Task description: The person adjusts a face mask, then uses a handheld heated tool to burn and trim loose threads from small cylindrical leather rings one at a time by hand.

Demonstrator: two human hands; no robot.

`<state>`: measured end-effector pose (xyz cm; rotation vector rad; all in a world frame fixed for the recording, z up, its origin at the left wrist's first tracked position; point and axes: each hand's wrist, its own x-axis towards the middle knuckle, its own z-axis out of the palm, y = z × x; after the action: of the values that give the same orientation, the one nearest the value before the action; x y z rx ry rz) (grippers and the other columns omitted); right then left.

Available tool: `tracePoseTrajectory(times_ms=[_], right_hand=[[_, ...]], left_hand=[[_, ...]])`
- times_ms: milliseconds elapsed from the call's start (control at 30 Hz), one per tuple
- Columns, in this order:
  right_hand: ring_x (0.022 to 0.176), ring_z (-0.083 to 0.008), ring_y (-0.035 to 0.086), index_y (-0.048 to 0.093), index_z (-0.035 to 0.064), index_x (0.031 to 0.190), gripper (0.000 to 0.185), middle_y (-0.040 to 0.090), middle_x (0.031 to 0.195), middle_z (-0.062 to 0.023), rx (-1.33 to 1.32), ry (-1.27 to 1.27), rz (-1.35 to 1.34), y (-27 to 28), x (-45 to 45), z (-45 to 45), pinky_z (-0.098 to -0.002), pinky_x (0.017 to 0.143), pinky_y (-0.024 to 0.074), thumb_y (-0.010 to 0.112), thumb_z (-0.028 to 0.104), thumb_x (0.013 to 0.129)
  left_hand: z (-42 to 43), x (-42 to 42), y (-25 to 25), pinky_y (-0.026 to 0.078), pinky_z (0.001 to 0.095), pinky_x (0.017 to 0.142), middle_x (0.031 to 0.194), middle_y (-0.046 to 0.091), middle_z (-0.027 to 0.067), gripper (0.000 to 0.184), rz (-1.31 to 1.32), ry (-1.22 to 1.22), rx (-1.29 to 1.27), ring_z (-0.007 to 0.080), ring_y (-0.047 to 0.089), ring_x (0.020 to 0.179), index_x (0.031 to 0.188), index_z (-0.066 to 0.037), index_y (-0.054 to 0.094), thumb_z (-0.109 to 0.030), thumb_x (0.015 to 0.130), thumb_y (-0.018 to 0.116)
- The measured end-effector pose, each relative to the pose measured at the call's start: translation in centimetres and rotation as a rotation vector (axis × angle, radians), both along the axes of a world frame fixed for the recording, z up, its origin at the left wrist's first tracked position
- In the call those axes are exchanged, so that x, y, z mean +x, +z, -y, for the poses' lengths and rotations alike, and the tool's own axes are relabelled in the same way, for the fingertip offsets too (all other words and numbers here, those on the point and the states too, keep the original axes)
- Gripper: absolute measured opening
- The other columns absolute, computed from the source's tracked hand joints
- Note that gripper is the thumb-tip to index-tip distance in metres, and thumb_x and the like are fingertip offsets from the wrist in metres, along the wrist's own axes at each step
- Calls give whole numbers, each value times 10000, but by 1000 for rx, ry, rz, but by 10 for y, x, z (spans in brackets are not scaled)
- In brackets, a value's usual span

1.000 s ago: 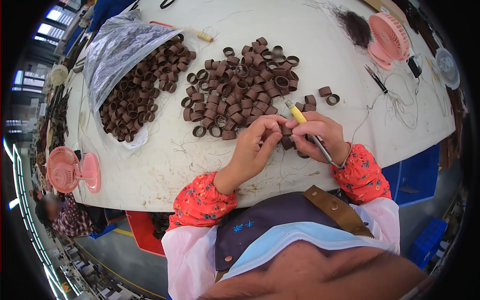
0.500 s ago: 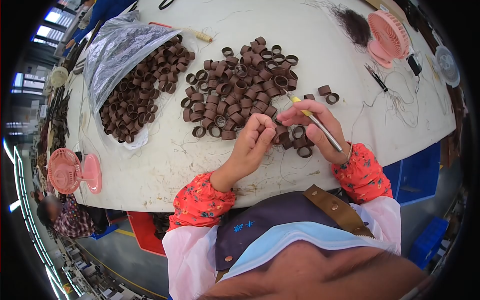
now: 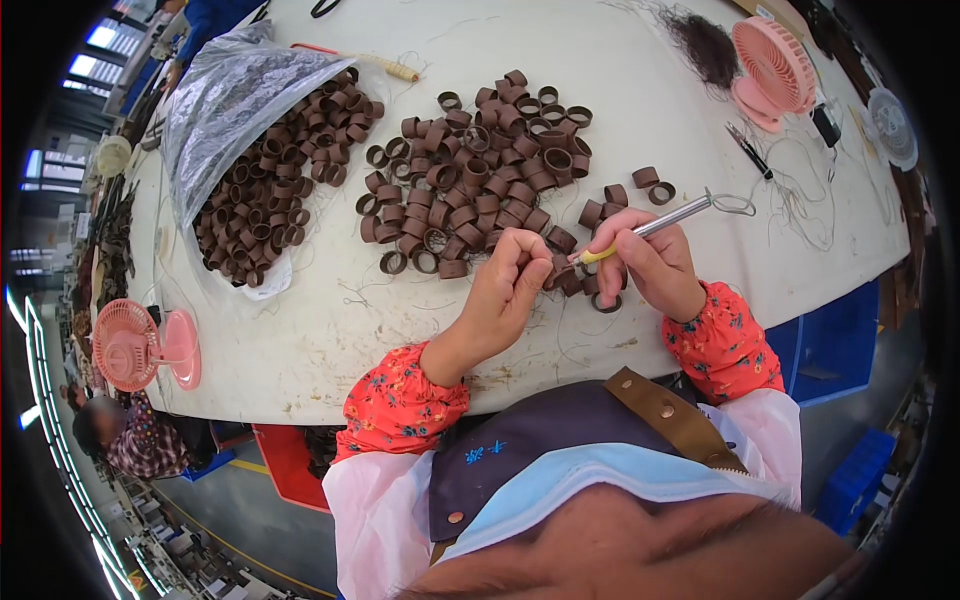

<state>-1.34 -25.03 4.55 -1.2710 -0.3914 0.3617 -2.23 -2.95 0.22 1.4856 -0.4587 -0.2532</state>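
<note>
Pinched in the right hand (image 3: pixel 655 262), the slim tool (image 3: pixel 672 216), silver with yellow part and wire loop, is above the table (image 3: pixel 560 40), near brown rings (image 3: pixel 476 173); whether the curled left hand (image 3: pixel 503 292) holds something, I cannot tell.

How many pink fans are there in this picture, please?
2. One pink fan is at the left side; the other pink fan is at the upper right. Others may be hidden from view.

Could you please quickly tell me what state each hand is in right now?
Left hand: closed, fingers curled; whether it holds anything cannot be told.
Right hand: closed, holding the slim tool with the yellow part.
</note>
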Motion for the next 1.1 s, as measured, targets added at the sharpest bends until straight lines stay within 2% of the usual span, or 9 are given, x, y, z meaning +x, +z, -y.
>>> tracePoseTrajectory(times_ms=[767,867,967,1067,1100], right_hand=[[560,-96,580,583,-8,1015,281,583,695,-42,-25,-2,1,1,0,-2,-229,566,435,446,238,1020],[623,-96,607,580,-3,1019,254,602,777,-49,9,32,-25,1,1,3,-246,615,473,449,216,1019],[746,-112,631,582,9,1058,160,620,882,-60,66,-89,143,-6,4,-6,-267,698,506,548,139,973],[839,-132,627,594,38,1096,224,628,962,-66,-409,-175,577,-1,8,-12,-282,755,511,659,51,882],[838,-142,626,598,49,1105,263,630,960,-70,-429,-154,605,-1,8,-12,-282,749,509,680,37,856]], left_hand=[[0,-1,1,371,186,658,875,495,-11,99,10,20,27,45,423,746,1045,-54,436,-130,1008,487],[0,-1,1,369,186,644,875,498,-13,102,15,27,24,45,421,730,1047,-56,438,-133,1006,492],[0,-1,2,381,187,624,876,511,-10,103,-45,37,-6,44,440,702,1046,-57,445,-127,1001,504],[1,0,2,408,187,612,889,545,1,118,-129,23,-122,45,492,701,1079,-53,454,-111,994,511],[2,-1,3,418,187,609,895,559,6,129,-156,14,-173,46,513,705,1096,-52,458,-105,992,513]])
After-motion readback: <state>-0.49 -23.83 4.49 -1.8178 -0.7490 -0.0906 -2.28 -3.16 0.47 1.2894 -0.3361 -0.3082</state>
